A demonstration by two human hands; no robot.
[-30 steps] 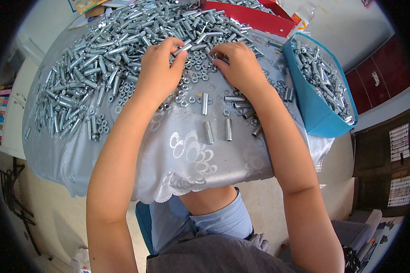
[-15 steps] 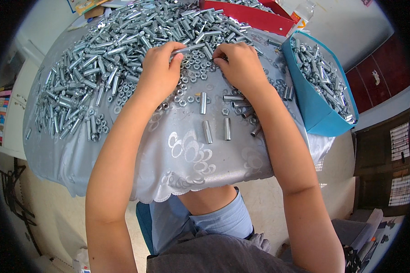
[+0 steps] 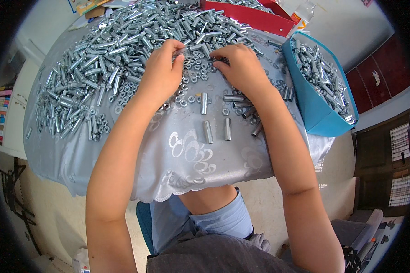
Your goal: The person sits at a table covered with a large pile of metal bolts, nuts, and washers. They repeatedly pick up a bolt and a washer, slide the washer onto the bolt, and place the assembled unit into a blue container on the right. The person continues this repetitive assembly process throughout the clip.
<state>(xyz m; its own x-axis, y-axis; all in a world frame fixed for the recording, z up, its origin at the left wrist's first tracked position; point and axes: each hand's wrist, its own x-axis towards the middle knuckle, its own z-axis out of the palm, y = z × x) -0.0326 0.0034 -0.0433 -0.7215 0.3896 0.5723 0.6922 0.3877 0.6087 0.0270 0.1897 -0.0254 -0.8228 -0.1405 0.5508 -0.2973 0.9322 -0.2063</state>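
Observation:
At the front of the large pile of silver sleeve anchor bolts (image 3: 123, 45), my left hand (image 3: 164, 66) has its thumb and fingers curled around a shiny metal bolt (image 3: 179, 51), only part of which shows. My right hand (image 3: 243, 66) is bent in a pinch to the right of it. Something small and dark lies at those fingertips, too hidden to name. Loose hex nuts (image 3: 197, 67) are scattered on the cloth between the hands. Closer to me stand or lie three metal sleeves, one of them a bright sleeve (image 3: 207, 132). More sleeves (image 3: 234, 98) lie beside my right forearm.
A blue fabric bin (image 3: 314, 100) full of anchor bolts stands at the table's right edge. Behind the pile are a red box (image 3: 250, 16) with more metal parts and a clear bottle (image 3: 303, 16). A grey patterned tablecloth (image 3: 191, 154) hangs over the front edge.
The fingers of my left hand have shifted slightly, and less of the metal bolt sticks out from them. My right hand has moved a little left, its fingertips still bent. The pile looks unchanged.

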